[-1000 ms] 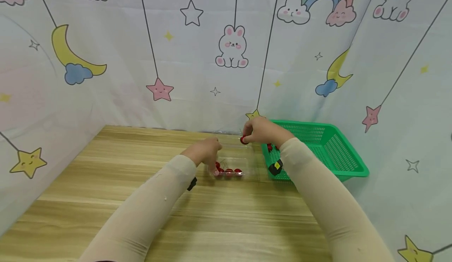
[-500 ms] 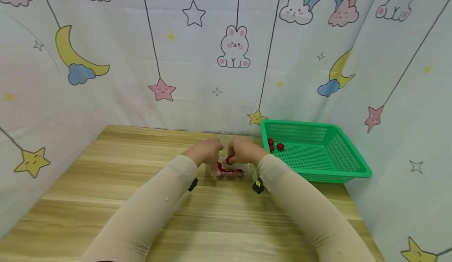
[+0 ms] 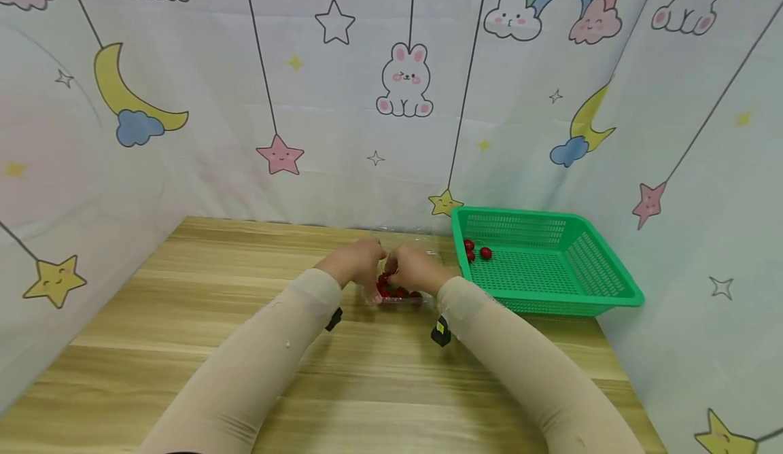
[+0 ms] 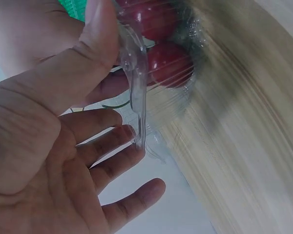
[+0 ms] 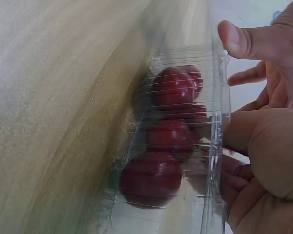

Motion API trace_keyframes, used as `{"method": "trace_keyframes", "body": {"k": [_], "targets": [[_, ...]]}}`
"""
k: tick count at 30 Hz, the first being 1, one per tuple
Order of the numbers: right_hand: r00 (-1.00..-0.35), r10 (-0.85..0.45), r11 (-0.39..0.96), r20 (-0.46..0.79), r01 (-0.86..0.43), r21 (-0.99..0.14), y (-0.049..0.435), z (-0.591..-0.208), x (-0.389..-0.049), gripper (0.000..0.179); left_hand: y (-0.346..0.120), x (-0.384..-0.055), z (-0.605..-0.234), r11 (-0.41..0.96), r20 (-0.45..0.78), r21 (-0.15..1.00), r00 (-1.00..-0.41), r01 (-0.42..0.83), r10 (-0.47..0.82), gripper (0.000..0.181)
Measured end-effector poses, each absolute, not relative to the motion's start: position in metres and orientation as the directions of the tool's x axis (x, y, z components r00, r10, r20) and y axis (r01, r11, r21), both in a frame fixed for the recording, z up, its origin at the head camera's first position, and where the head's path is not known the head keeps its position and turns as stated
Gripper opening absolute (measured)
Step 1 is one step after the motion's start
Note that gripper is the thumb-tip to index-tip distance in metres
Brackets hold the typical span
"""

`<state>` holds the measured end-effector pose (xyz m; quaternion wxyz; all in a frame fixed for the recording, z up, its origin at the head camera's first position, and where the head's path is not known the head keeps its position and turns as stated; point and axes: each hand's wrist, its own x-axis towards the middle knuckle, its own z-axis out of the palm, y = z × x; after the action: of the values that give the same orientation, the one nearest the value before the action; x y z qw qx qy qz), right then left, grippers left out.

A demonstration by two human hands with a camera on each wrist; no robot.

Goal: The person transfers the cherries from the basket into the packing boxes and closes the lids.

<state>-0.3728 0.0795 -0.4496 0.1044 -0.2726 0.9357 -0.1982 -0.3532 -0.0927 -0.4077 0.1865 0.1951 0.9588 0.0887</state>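
A clear plastic container (image 3: 422, 299) (image 4: 138, 105) (image 5: 185, 56) lies on the wooden table (image 3: 391, 386) with several red round fruits (image 3: 399, 295) (image 4: 169, 64) (image 5: 151, 178) in it. My left hand (image 3: 357, 262) (image 4: 112, 84) holds its rim, thumb on one side and fingers on the other. My right hand (image 3: 417, 267) (image 5: 233, 58) is right beside it at the container. Its thumb is straight at the rim corner and its lower fingers reach in behind the clear wall near the fruits. No fruit is pinched in the right wrist view.
A green mesh basket (image 3: 553, 217) stands at the right back of the table with three red fruits (image 3: 478, 251) in its near-left corner. A cartoon-printed cloth (image 3: 391, 100) walls in the table at the back and both sides.
My right hand carried a red fruit from the basket's edge leftward and down to the container, and now sits against my left hand. The left hand stayed at the container.
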Motion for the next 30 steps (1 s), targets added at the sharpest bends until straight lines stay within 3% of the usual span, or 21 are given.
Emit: {"method": "trace_keyframes", "body": {"k": [9, 18, 30], "targets": [[-0.752, -0.657, 0.697, -0.056, -0.577, -0.426, 0.088, -0.447, -0.375, 0.020, -0.091, -0.353, -0.407, 0.913, -0.328, 0.233, -0.856, 0.336, 0.399, 0.102], [-0.799, -0.578, 0.776, -0.166, -0.476, -0.414, 0.115, -0.398, -0.375, 0.026, -0.089, -0.354, -0.405, 0.921, -0.352, 0.246, -0.857, 0.303, 0.376, 0.110], [-0.905, -0.403, 0.834, -0.139, -0.300, -0.464, 0.191, -0.348, -0.407, 0.030, -0.088, -0.348, -0.406, 0.923, -0.326, 0.220, -0.868, 0.315, 0.374, 0.108]]}}
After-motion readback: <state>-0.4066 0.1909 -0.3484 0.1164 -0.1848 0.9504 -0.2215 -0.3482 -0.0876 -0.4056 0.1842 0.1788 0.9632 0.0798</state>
